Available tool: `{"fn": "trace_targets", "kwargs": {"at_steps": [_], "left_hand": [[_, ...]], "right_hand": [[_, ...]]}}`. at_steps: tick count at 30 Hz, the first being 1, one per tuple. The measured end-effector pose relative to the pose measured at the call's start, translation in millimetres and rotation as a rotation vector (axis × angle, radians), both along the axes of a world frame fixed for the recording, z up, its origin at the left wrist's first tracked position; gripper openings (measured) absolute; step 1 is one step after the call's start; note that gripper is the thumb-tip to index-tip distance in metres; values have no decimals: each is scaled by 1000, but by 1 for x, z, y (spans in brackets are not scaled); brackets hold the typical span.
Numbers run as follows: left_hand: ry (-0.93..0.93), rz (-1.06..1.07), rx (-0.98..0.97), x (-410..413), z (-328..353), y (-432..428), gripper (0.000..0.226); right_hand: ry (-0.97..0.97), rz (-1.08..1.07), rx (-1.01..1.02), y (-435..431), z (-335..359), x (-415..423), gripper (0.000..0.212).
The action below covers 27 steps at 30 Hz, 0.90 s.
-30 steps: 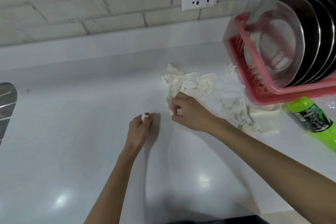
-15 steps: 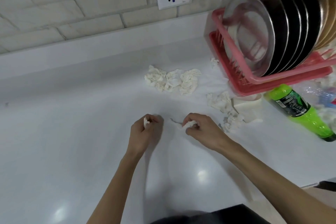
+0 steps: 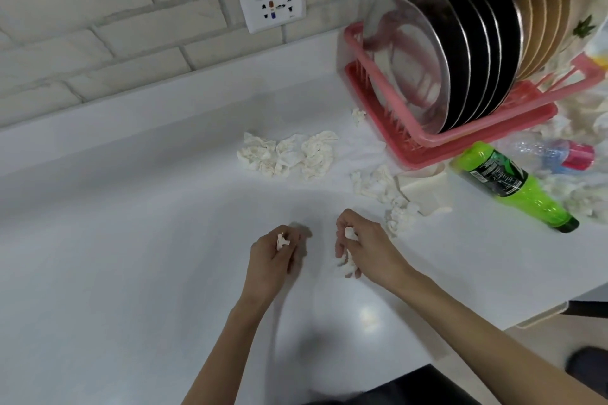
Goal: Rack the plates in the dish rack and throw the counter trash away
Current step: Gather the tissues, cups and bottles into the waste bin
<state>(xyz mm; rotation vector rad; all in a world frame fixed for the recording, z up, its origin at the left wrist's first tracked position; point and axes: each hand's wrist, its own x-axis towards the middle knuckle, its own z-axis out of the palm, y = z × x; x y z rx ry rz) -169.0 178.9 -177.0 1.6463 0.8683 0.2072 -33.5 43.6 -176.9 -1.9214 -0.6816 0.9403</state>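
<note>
Racked: plates (image 3: pixel 427 76) in dish rack (image 3: pixel 477 138).
Hands: left hand (image 3: pixel 273 260), right hand (image 3: pixel 365 246) each grip tissue scraps (image 3: pixel 282 240).
Remaining: crumpled tissues (image 3: pixel 289 154), green bottle (image 3: pixel 503 181) on tabletop (image 3: pixel 131 240).

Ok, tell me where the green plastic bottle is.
Head view, right side: the green plastic bottle lies on its side on the white counter, in front of the pink plastic dish rack, next to a clear bottle.

On the white counter (image 3: pixel 115 240), the left hand (image 3: pixel 271 260) pinches a small tissue scrap (image 3: pixel 282 241) and the right hand (image 3: pixel 363 248) grips a crumpled tissue (image 3: pixel 348 261). More crumpled tissues (image 3: pixel 289 154) lie beyond, near the pink dish rack (image 3: pixel 460 131) holding upright plates (image 3: pixel 460 52); a green bottle (image 3: pixel 510 184) lies beside it.
</note>
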Motion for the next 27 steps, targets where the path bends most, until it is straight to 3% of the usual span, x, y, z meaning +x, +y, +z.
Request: {"fn": "trace_targets", "kwargs": {"at_steps": [4, 10, 14, 19, 25, 27], "left_hand": [[-66, -40, -93, 3, 1, -6, 20], [5, 3, -26, 4, 2, -15, 41], [23, 0, 7, 4, 5, -15, 43], [25, -3, -79, 4, 3, -13, 57], [19, -45, 3, 7, -2, -14, 42], [8, -62, 2, 7, -1, -15, 35]], "right_hand": [[-52, 39, 10, -4, -3, -1, 4], [12, 4, -58, -4, 3, -5, 61], [-31, -21, -40, -4, -1, -5, 51], [123, -28, -41, -5, -1, -2, 33], [-88, -5, 4, -3, 1, -4, 23], [-63, -41, -2, -2, 5, -4, 41]]}}
